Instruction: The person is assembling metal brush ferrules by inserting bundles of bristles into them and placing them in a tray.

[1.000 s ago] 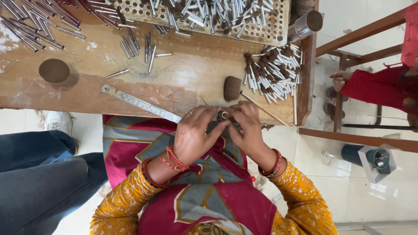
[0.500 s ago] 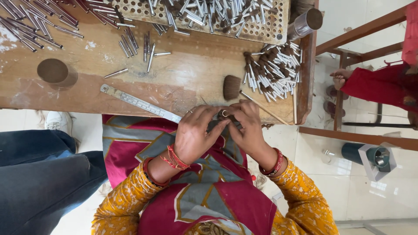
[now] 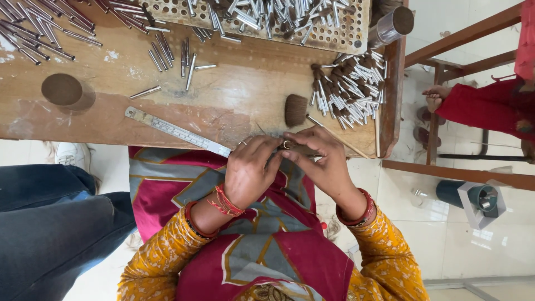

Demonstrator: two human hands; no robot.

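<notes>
Your left hand (image 3: pixel 251 173) and right hand (image 3: pixel 320 164) meet at the near table edge (image 3: pixel 111 131), fingertips pinched together on a small metal ferrule (image 3: pixel 286 145) with a dark tuft. Just beyond lie a steel ruler (image 3: pixel 175 131) and a loose bristle tuft (image 3: pixel 295 110). Farther right: a pile of finished brush heads (image 3: pixel 351 92). Farthest: a perforated tray (image 3: pixel 334 36) of metal tubes.

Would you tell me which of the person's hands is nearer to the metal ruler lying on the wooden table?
Left. The left hand sits just past the metal ruler, close to its near end; the right hand is beyond the left one, farther from it.
</notes>
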